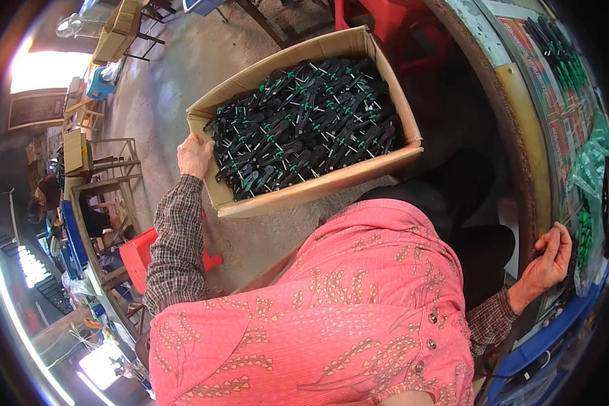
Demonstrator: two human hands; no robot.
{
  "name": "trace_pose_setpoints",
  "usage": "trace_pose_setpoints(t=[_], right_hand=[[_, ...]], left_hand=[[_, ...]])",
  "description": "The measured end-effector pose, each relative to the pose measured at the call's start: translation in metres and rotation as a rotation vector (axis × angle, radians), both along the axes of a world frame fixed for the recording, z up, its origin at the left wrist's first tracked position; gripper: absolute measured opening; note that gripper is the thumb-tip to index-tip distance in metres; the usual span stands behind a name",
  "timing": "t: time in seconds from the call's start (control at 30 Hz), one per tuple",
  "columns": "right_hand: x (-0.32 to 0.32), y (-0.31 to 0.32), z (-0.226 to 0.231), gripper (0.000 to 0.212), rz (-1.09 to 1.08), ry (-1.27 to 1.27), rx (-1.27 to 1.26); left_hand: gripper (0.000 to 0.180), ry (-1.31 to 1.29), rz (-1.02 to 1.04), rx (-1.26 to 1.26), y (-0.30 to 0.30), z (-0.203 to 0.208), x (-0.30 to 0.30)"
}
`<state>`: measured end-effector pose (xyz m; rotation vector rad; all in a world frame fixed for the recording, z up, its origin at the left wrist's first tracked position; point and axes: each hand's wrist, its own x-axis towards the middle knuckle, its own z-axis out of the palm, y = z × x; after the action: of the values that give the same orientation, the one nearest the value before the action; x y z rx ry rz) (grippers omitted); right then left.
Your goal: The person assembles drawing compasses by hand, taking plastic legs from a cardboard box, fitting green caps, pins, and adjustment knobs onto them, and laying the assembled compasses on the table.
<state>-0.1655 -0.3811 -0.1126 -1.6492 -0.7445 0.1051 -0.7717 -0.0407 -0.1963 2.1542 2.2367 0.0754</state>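
Observation:
A cardboard box (318, 186) stands ahead of me, filled with many black plastic pieces (304, 125) that have green parts and thin silver pins. My left hand (195, 155) is closed on the box's left wall near the rim, the thumb side toward the contents. Out to the right, my right hand (553, 257) is by the edge of the worktable (538, 169), its fingers bent and pinched together. What they hold, if anything, is too small to make out. Close to that hand lies a clear greenish plastic bag (591, 169) with bright green pieces (584, 237) under it.
More black-and-green pieces (561, 57) lie on the table's far part. Red plastic stools stand beyond the box (402, 27) and by my left forearm (140, 258). A blue tray-like edge (555, 328) borders the right side. Wooden racks (111, 166) line the left.

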Motion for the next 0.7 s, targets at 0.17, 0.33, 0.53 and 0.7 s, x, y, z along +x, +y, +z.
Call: trace_pose_setpoints(t=[0.17, 0.33, 0.53, 0.7], right_hand=[[-0.003, -0.003, 0.003, 0.017, -0.007, -0.02, -0.008], [-0.007, -0.005, 0.008, 0.017, 0.0, -0.044, -0.006], [-0.011, -0.007, 0.011, 0.017, -0.005, -0.04, -0.01], [-0.012, -0.006, 0.013, 0.017, -0.021, -0.056, -0.016]], left_hand=[[0.031, -0.091, 0.068, -0.181, -0.009, -0.005, 0.007], [0.028, -0.141, 0.121, -0.219, -0.018, -0.007, 0.01], [0.022, -0.187, 0.095, -0.095, -0.021, -0.003, 0.003], [0.03, -0.004, 0.0, 0.166, -0.01, 0.021, 0.004]])
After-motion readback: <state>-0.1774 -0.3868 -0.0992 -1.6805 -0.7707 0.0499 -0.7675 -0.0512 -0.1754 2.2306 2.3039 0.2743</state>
